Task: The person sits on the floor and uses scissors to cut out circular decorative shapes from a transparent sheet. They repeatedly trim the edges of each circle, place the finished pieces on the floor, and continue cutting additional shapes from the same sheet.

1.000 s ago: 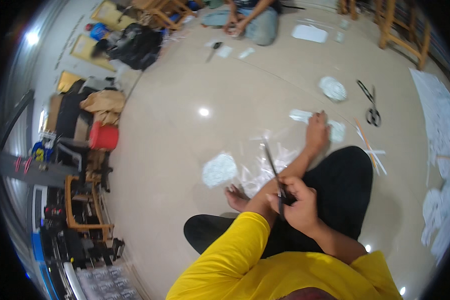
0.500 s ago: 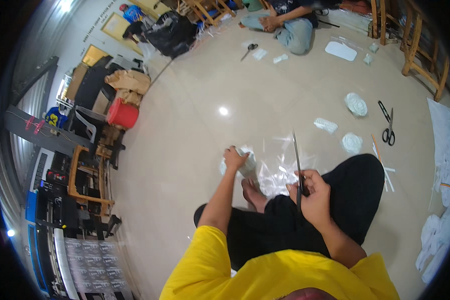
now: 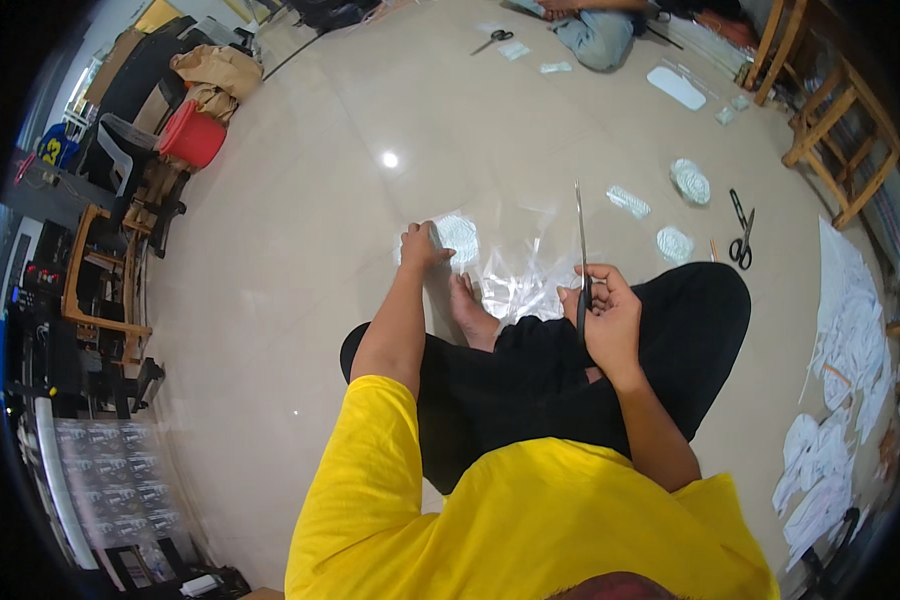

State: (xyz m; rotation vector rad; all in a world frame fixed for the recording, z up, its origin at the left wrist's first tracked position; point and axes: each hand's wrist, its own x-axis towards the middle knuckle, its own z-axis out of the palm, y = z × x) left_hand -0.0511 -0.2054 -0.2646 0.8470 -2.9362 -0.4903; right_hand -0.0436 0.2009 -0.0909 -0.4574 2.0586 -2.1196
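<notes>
With fingers curled and thumb pressed down, my left hand [image 3: 422, 245] grips the left edge of a round, pale green-and-white patterned piece [image 3: 459, 237] in what looks like clear plastic wrap. My right hand [image 3: 610, 315] holds black-handled scissors [image 3: 581, 250] over my lap, their blades pointing away from me and seeming closed. Between my hands, crinkled clear plastic sheets [image 3: 520, 285] lie on the floor beside my bare foot [image 3: 470, 315]. Farther right are two more round patterned pieces, an upper one [image 3: 689, 181] and a lower one [image 3: 675, 244], plus an oblong one [image 3: 628, 202].
Another pair of scissors [image 3: 742, 245] lies right of my knee, with a slim black tool [image 3: 737, 205] beside it. White cloths [image 3: 830, 400] spread along the right. A person in jeans [image 3: 595, 40] sits at the far side, near scissors [image 3: 493, 41]. At left stands a red bucket [image 3: 193, 135].
The view has shifted, so the scene sits higher and farther left. My left hand has moved to the patterned piece's left edge, showing more of its round face. My right hand still holds the scissors.
</notes>
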